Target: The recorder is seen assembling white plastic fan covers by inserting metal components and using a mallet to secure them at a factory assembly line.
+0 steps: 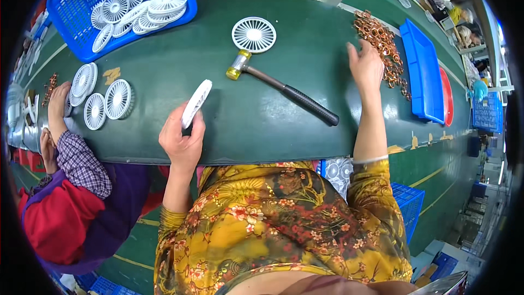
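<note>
My left hand (183, 137) grips a white round slotted grille (196, 102) by its rim, tilted on edge above the table. At the left edge of a pile of copper-coloured rings (379, 38) is my right hand (367, 68), thumb and fingers apart, with nothing visible in it. Between the hands lies a mallet (284, 91) with yellow faces and a black grip. Just beyond its head, another white grille (254, 35) lies flat on the green table.
A blue basket (65, 22) of white grilles stands at the far left. Stacked grilles (118, 99) sit near a co-worker's hand (57, 101) at left. Right of the rings are a blue tray (423, 74) and a red tray (446, 98). The table's front edge runs before me.
</note>
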Action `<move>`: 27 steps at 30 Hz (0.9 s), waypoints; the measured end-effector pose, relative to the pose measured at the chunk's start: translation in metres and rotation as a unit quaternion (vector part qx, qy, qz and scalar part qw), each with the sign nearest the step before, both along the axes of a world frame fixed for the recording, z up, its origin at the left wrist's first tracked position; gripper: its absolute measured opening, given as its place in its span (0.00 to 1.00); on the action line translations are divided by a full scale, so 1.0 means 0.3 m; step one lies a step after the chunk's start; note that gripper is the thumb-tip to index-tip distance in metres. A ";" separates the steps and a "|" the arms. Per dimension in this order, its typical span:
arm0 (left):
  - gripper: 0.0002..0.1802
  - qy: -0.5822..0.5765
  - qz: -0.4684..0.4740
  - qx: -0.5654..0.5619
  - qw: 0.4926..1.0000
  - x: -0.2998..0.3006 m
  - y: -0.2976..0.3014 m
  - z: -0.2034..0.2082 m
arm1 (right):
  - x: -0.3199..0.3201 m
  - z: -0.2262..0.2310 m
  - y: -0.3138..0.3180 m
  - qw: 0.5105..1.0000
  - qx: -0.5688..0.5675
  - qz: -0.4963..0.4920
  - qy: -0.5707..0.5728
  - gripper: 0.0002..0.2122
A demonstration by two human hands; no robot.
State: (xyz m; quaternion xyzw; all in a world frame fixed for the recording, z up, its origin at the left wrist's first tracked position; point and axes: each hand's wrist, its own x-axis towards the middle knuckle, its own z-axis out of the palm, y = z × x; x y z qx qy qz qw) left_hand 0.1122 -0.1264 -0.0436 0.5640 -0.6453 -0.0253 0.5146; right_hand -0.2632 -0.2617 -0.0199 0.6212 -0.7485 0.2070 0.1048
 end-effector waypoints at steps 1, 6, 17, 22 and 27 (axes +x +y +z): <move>0.15 0.014 -0.006 0.002 1.000 -0.008 0.003 0.002 | -0.041 -0.017 -0.031 0.995 0.054 -0.068 0.044 0.17; 0.15 0.026 0.008 0.006 1.000 -0.020 0.025 -0.013 | -0.087 -0.020 0.003 0.993 0.077 0.003 -0.084 0.14; 0.13 0.051 -0.019 0.007 0.998 -0.068 0.025 -0.043 | 0.067 -0.018 0.063 0.965 0.149 0.032 -0.212 0.17; 0.13 0.051 -0.021 0.003 0.998 -0.058 0.033 -0.060 | 0.088 0.019 0.102 0.974 0.072 0.023 -0.214 0.14; 0.12 0.039 -0.025 0.008 0.999 -0.043 0.034 -0.056 | 0.096 -0.002 0.114 0.984 0.109 0.094 -0.101 0.12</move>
